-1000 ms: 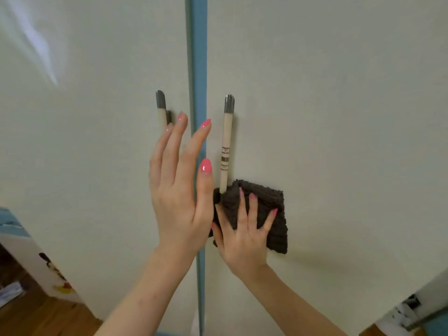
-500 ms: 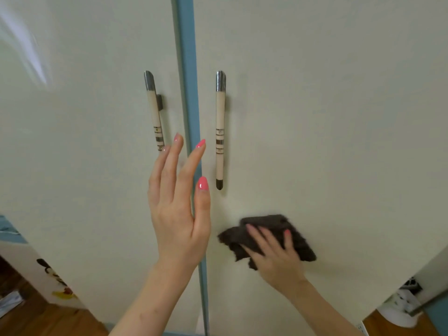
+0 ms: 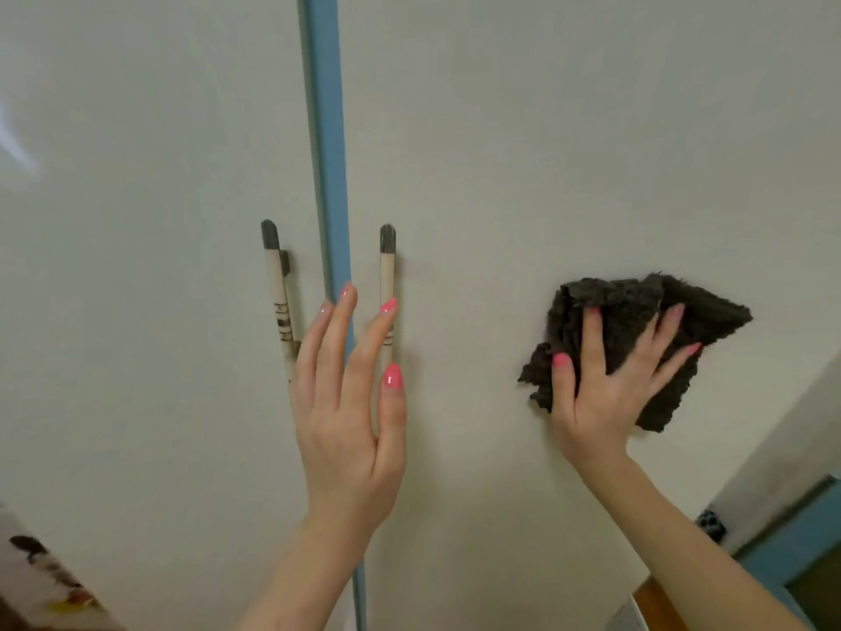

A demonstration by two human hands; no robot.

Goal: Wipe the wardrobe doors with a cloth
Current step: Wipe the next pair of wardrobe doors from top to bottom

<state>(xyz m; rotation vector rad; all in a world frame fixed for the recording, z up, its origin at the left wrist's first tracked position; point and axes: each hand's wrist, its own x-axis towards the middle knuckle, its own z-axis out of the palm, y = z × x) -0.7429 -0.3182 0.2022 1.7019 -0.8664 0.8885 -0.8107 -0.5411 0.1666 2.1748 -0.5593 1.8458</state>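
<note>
Two cream wardrobe doors fill the view, the left door (image 3: 136, 311) and the right door (image 3: 569, 152), split by a blue strip (image 3: 325, 152). Each door has a slim pale handle with a dark tip: the left handle (image 3: 276, 289) and the right handle (image 3: 387, 275). My right hand (image 3: 605, 380) presses a dark brown cloth (image 3: 637, 307) flat against the right door with spread fingers. My left hand (image 3: 350, 403) is raised with straight fingers in front of the blue strip between the handles, holding nothing. Whether it touches the doors I cannot tell.
A blue-edged wardrobe side and a small dark object (image 3: 710, 526) show at the lower right, with a bit of wooden floor (image 3: 655, 603) below. A pale panel with a dark figure (image 3: 41, 567) sits at the lower left corner.
My right hand has swept the cloth from beside the right handle down, then up and out to the right across the right door. My left hand has stayed near the blue strip.
</note>
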